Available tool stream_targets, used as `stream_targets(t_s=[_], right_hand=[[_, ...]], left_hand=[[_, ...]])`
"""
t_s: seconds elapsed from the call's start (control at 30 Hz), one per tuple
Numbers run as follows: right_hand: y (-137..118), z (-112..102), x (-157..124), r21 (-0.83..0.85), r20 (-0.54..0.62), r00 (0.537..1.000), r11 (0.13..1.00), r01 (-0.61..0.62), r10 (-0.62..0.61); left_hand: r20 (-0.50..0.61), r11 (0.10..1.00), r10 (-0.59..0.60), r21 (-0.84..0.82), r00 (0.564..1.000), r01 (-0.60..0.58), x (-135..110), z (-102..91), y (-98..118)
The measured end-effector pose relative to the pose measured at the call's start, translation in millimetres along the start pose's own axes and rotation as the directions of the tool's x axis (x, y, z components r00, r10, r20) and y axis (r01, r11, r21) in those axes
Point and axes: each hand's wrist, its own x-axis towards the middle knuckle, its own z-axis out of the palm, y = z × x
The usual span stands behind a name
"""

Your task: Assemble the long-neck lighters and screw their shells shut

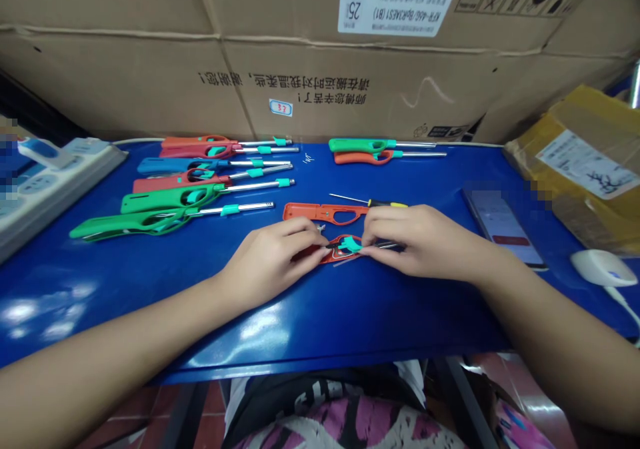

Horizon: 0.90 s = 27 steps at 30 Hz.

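My left hand [273,259] and my right hand [415,239] meet over an opened orange lighter body [339,249] lying on the blue table [150,282]. Both hands have their fingers pinched on it. A teal trigger piece [351,244] sits between my fingertips. My right hand also covers the lighter's metal tube. Just behind lies the other orange shell half [325,212], and beside it a small screwdriver [373,202] with a yellow and black handle.
A row of several finished long lighters [195,176], red, blue and green, lies at the back left, and two more [380,150] at the back middle. A power strip [50,176] is far left, a phone [503,226] and a white mouse [603,267] right. Cardboard boxes [300,56] wall the back.
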Motion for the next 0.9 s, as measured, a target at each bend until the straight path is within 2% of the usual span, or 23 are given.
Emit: stream_targets(t_s=[0.17, 0.67, 0.9], right_hand=[[0.7, 4.0, 1.4, -0.06, 0.027, 0.999, 0.998, 0.032, -0.03], [-1.9, 1.9, 1.6, -0.066, 0.029, 0.999, 0.997, 0.046, -0.044], [1.4, 8.1, 3.1, 0.036, 0.018, 0.998, 0.997, 0.065, -0.065]], left_hand=[[-0.003, 1.0, 0.008, 0.006, 1.0, -0.008, -0.4, -0.3, 0.2], [0.0, 1.0, -0.004, -0.007, 1.0, 0.004, -0.4, -0.5, 0.4], [-0.018, 1.0, 0.008, -0.023, 1.0, -0.009, -0.3, -1.1, 0.8]])
